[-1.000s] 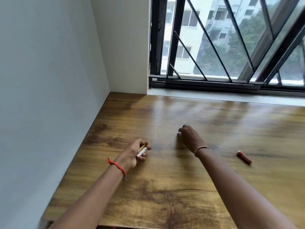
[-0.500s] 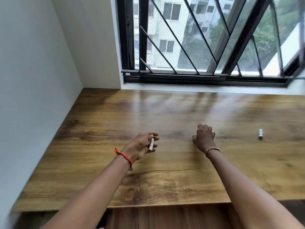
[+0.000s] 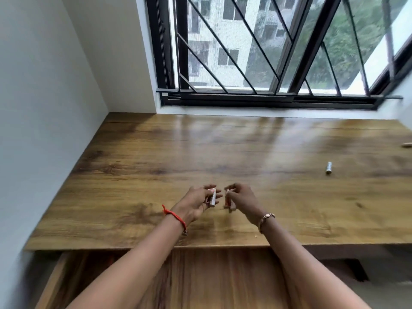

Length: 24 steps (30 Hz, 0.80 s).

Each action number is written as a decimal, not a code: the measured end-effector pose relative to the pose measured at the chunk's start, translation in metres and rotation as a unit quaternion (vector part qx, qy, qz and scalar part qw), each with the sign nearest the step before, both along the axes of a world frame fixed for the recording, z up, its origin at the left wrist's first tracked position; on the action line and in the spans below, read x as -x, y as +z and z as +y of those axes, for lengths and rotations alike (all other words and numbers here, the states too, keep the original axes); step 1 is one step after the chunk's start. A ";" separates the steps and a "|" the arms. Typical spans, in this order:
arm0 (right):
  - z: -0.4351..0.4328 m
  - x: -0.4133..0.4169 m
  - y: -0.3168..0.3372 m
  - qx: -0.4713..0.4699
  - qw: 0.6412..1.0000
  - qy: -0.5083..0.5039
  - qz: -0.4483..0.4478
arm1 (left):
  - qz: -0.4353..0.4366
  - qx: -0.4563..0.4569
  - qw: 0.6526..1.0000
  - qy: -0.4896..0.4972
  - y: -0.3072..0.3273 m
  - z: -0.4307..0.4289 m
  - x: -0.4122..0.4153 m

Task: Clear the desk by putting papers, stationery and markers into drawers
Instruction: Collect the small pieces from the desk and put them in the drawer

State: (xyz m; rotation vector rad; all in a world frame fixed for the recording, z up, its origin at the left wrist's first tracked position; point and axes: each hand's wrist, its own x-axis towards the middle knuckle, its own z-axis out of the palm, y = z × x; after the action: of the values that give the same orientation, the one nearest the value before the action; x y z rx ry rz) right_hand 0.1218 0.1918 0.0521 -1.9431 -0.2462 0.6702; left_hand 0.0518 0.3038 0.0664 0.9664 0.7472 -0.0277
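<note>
My left hand (image 3: pixel 197 202) is closed around a short white marker (image 3: pixel 213 199) above the front middle of the wooden desk (image 3: pixel 156 157). Close beside it, my right hand (image 3: pixel 242 200) grips another short marker (image 3: pixel 227 199), which is blurred. The two hands nearly touch. A small white marker (image 3: pixel 329 167) lies on the desk at the right. Another small object (image 3: pixel 406 145) pokes in at the far right edge. Below the desk's front edge a wooden drawer (image 3: pixel 200 279) stands pulled out under my forearms.
A white wall borders the desk on the left. A barred window (image 3: pixel 267 52) with a black frame runs along the back. The floor shows below the desk at the lower right.
My right hand has come left and toward my left hand and now holds a marker. The camera has tilted back, so the drawer front comes into view.
</note>
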 end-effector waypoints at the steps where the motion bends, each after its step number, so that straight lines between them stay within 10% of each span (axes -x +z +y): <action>1: -0.001 0.013 0.003 -0.033 0.999 -0.001 0.027 | -0.002 0.005 1.000 0.014 -0.001 -0.005 0.006; 24: -0.013 0.198 -0.089 0.123 0.990 0.048 0.057 | 0.131 -0.227 0.958 0.115 -0.114 -0.054 0.192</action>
State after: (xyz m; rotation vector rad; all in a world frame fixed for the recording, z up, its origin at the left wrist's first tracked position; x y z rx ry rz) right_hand -0.0765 0.1790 -0.0372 -2.1283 -0.1949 0.9071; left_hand -0.1400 0.2501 -0.0472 1.3208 1.1384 0.2324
